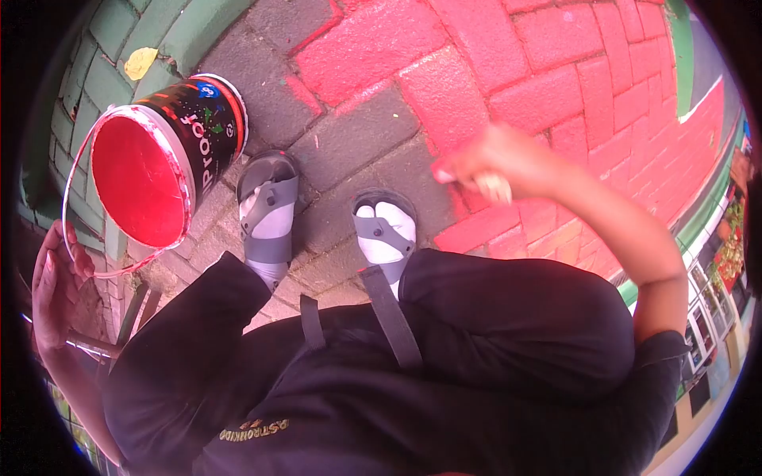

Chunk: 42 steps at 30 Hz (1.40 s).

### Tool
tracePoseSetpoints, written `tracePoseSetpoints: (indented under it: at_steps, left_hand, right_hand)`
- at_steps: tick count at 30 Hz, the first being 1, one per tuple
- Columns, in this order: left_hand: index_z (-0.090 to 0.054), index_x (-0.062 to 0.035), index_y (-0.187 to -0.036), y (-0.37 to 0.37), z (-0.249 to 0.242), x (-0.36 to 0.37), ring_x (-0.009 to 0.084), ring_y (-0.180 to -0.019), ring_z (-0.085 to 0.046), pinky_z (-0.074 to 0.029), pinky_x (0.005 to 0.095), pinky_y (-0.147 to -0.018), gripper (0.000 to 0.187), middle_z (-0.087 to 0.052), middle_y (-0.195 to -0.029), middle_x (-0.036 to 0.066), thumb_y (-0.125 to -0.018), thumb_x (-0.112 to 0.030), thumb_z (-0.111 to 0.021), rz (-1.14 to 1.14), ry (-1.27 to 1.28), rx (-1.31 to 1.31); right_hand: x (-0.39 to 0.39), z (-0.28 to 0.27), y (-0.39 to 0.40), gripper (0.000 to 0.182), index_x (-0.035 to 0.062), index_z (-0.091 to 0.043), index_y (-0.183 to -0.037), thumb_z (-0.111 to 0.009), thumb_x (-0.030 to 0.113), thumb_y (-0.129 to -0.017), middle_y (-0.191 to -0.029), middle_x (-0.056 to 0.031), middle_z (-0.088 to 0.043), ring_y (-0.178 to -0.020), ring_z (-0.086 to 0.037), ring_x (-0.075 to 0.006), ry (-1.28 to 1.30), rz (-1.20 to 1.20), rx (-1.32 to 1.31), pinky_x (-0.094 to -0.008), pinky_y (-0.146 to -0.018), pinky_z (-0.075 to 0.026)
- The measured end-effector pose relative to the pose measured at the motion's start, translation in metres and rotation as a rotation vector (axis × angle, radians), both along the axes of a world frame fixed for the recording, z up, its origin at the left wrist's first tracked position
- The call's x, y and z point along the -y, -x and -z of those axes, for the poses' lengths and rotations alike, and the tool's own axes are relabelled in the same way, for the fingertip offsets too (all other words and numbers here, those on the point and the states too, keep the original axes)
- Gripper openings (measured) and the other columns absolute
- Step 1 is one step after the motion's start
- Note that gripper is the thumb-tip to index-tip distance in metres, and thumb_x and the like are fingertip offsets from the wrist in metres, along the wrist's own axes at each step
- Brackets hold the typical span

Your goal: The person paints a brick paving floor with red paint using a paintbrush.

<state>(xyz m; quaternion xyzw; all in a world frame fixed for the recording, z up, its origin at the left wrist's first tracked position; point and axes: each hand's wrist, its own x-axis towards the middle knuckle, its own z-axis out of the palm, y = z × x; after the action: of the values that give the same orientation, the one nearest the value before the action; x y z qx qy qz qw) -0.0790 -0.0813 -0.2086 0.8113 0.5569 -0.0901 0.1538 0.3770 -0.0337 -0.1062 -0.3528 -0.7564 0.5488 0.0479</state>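
Note:
A black paint bucket [208, 119] with a white rim lies tilted at the upper left, its red-coated mouth facing left. Its thin handle [67, 190] curves out to my left hand [57, 274], whose fingers are hooked on it near the left edge. Over the red paving [548, 47], right of centre, my right hand [496, 165] is closed and blurred by motion. Whatever it may hold is too unclear to make out. Below its thumb side, red paint borders unpainted grey pavers [357, 131].
My feet in grey sandals [270, 208] stand on the grey pavers between bucket and right hand. A green kerb [186, 32] runs behind the bucket, with a yellow patch [140, 63] beside it. Plants [729, 246] and a building show at the far right.

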Motion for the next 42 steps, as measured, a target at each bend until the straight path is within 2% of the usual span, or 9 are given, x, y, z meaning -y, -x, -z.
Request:
tracePoseSetpoints:
  at_steps: [4, 9, 15, 19, 24, 28, 34, 37, 42]
  left_hand:
    - [-0.056, -0.0006, -0.120, -0.002, -0.004, -0.002, 0.0193, -0.096, -0.067, -0.054, 0.0323, -0.086, 0.031, -0.067, -0.109, 0.009, -0.102, -0.026, -0.055, -0.010, 0.010, 0.020]
    - [-0.054, -0.0004, -0.124, -0.003, -0.008, -0.002, 0.0183, -0.098, -0.066, -0.053, 0.0317, -0.087, 0.035, -0.066, -0.110, 0.008, -0.103, -0.028, -0.055, -0.017, 0.025, 0.036]
    - [-0.050, -0.0002, -0.128, -0.003, -0.013, -0.008, 0.0171, -0.099, -0.065, -0.052, 0.0309, -0.089, 0.039, -0.064, -0.112, 0.008, -0.103, -0.030, -0.055, -0.040, 0.047, 0.056]
    - [-0.048, 0.0000, -0.131, -0.003, -0.021, -0.008, 0.0163, -0.101, -0.064, -0.052, 0.0304, -0.091, 0.042, -0.063, -0.113, 0.007, -0.103, -0.031, -0.055, -0.055, 0.077, 0.071]
    - [-0.045, 0.0002, -0.135, 0.005, -0.038, -0.018, 0.0154, -0.102, -0.063, -0.051, 0.0298, -0.092, 0.046, -0.062, -0.114, 0.007, -0.103, -0.032, -0.054, -0.130, 0.153, 0.152]
    - [-0.043, 0.0004, -0.138, 0.014, -0.058, -0.041, 0.0146, -0.103, -0.062, -0.050, 0.0293, -0.094, 0.049, -0.060, -0.115, 0.006, -0.104, -0.034, -0.054, -0.196, 0.245, 0.248]
    - [-0.040, 0.0006, -0.142, 0.070, -0.157, -0.128, 0.0134, -0.105, -0.061, -0.050, 0.0285, -0.096, 0.054, -0.059, -0.117, 0.005, -0.104, -0.035, -0.054, -0.403, 0.545, 0.523]
    - [-0.038, 0.0008, -0.144, 0.097, -0.210, -0.169, 0.0128, -0.106, -0.060, -0.049, 0.0281, -0.097, 0.057, -0.058, -0.118, 0.005, -0.104, -0.036, -0.054, -0.495, 0.672, 0.612]
    - [-0.035, 0.0010, -0.148, 0.125, -0.284, -0.214, 0.0119, -0.107, -0.059, -0.048, 0.0275, -0.098, 0.061, -0.057, -0.119, 0.004, -0.104, -0.038, -0.054, -0.587, 0.800, 0.668]
  right_hand:
    - [-0.069, 0.014, 0.020, 0.019, 0.0021, -0.055, -0.069, -0.067, 0.010, -0.082, -0.076, -0.0160, -0.071, -0.086, -0.075, -0.0294, 0.007, 0.098, -0.089, -0.0391, -0.070, -0.057]
    - [-0.071, 0.016, 0.032, 0.009, 0.0033, -0.064, -0.074, -0.066, 0.008, -0.081, -0.094, -0.0137, -0.073, -0.103, -0.072, -0.0293, -0.584, 0.294, -0.065, -0.0369, -0.084, -0.057]
    - [-0.025, -0.011, 0.035, 0.008, 0.0063, -0.070, -0.083, -0.067, 0.007, -0.076, -0.093, -0.0121, -0.073, -0.095, -0.071, -0.0323, -0.298, -0.238, 0.331, -0.0425, -0.080, -0.057]
    - [-0.045, -0.019, 0.041, 0.010, 0.0061, -0.070, -0.085, -0.067, 0.006, -0.075, -0.085, -0.0120, -0.071, -0.083, -0.070, -0.0350, -0.076, -0.239, 0.325, -0.0454, -0.072, -0.057]
    - [-0.080, 0.006, 0.039, 0.017, 0.0069, -0.073, -0.093, -0.068, 0.009, -0.077, -0.105, -0.0133, -0.075, -0.095, -0.073, -0.0329, -0.485, 0.231, 0.043, -0.0390, -0.081, -0.059]
    - [-0.019, 0.022, 0.003, 0.018, 0.0020, -0.072, -0.095, -0.064, 0.010, -0.081, -0.122, -0.0110, -0.073, -0.118, -0.067, -0.0272, -0.246, 0.355, -0.051, -0.0355, -0.102, -0.052]
    - [0.065, -0.001, -0.035, 0.010, 0.0023, -0.071, -0.079, -0.064, 0.009, -0.079, -0.120, -0.0135, -0.072, -0.117, -0.068, -0.0261, 0.034, 0.055, 0.070, -0.0355, -0.099, -0.053]
    - [0.038, -0.006, -0.028, 0.013, 0.0016, -0.057, -0.066, -0.063, 0.007, -0.077, -0.106, -0.0126, -0.076, -0.104, -0.073, -0.0260, 0.317, 0.120, 0.047, -0.0342, -0.082, -0.057]
    - [-0.048, 0.005, -0.021, 0.019, 0.0006, -0.049, -0.065, -0.062, 0.006, -0.076, -0.099, -0.0128, -0.077, -0.099, -0.075, -0.0244, -0.011, 0.156, 0.019, -0.0339, -0.075, -0.058]
